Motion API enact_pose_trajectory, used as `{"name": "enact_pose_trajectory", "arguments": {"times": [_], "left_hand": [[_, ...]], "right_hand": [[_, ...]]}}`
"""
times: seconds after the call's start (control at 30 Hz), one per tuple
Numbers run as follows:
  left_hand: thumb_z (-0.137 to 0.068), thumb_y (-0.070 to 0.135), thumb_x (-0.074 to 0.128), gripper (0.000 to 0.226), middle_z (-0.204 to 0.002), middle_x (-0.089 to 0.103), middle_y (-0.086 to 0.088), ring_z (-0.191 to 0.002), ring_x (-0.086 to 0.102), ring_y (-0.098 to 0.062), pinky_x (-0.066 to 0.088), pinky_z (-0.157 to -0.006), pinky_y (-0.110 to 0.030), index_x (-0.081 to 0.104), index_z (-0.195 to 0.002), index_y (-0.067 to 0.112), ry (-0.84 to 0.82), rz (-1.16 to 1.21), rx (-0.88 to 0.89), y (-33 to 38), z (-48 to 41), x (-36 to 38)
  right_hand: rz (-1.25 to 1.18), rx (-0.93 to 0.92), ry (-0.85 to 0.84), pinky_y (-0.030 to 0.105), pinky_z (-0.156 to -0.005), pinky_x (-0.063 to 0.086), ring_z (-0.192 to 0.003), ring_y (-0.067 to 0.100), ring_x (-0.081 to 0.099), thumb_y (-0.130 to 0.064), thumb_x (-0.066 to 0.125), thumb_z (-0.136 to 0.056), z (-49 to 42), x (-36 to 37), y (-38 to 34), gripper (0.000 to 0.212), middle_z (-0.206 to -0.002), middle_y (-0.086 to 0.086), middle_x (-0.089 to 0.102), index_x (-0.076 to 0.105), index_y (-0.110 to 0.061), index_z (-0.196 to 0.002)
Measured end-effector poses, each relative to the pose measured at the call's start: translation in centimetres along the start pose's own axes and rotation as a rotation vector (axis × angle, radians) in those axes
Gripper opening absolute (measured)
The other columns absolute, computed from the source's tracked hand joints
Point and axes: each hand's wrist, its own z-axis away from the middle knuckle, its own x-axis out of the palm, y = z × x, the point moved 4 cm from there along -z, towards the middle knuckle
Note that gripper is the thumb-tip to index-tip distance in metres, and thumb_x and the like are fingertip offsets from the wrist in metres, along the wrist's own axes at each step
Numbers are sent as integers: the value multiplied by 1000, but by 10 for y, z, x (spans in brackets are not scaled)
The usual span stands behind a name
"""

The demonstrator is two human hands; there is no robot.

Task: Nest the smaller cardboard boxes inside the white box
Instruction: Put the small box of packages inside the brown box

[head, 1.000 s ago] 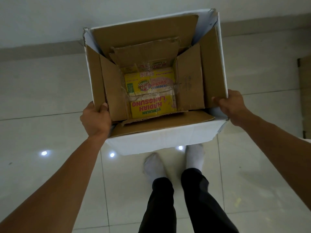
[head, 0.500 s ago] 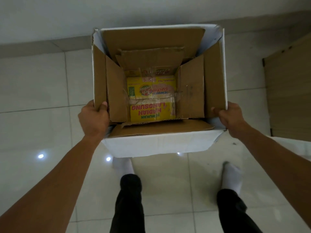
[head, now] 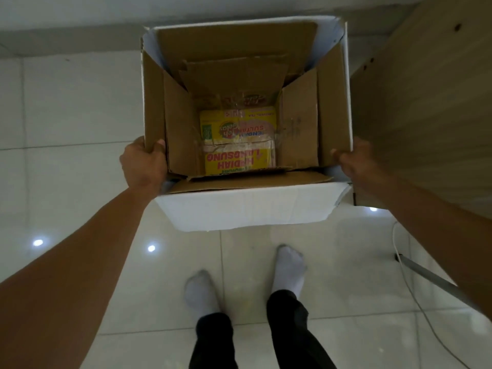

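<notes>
While gripped both sides, white box (head: 247,206) mouth-up.

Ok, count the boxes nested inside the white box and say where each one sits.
2 visible. A brown cardboard box lines the white box, held by the left hand and right hand. A yellow printed box sits at its bottom. Others may be hidden.
</notes>
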Motion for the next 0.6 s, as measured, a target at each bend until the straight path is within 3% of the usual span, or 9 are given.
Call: {"name": "enact_pose_trajectory", "arguments": {"times": [0.2,0.6], "left_hand": [[-90,27,49,29,-92,60,1,-83,55,-17,42,-74,-26,62,-111,13,-93,0,46,25,12,32],[-88,17,47,33,-102,56,-1,-89,53,-22,41,-75,-31,51,-121,15,-302,-72,26,54,28,58]], "right_hand": [[68,26,27,38,-99,43,-119,35,52,-11,62,-87,-19,-33,18,48,-131,19,54,46,-4,-132],[142,38,128,38,-90,45,-113,39,56,-14,60,-88,-33,-66,25,38,-125,22,58,52,-2,-123]]}}
